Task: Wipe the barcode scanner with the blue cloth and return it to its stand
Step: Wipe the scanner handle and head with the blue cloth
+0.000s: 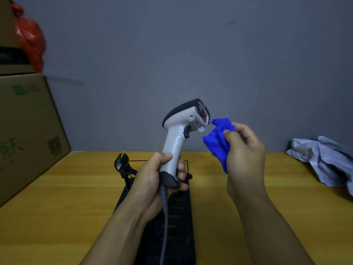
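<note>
My left hand (pixel 152 176) grips the handle of a white and black barcode scanner (pixel 181 123), held upright above the table with its red scan window facing right. Its grey cable (pixel 164 217) hangs down between my arms. My right hand (pixel 244 150) is closed on a bunched blue cloth (pixel 217 142), just right of the scanner's head and a little apart from it. The black stand (pixel 124 167), with its open cradle clip, sits on the table behind my left hand.
A long black tray (pixel 177 226) lies lengthwise on the yellow wooden table (pixel 66 197). Cardboard boxes (pixel 24 131) and a red plastic bag (pixel 30 41) stand at the left. A crumpled grey cloth (pixel 324 159) lies at the right by the grey wall.
</note>
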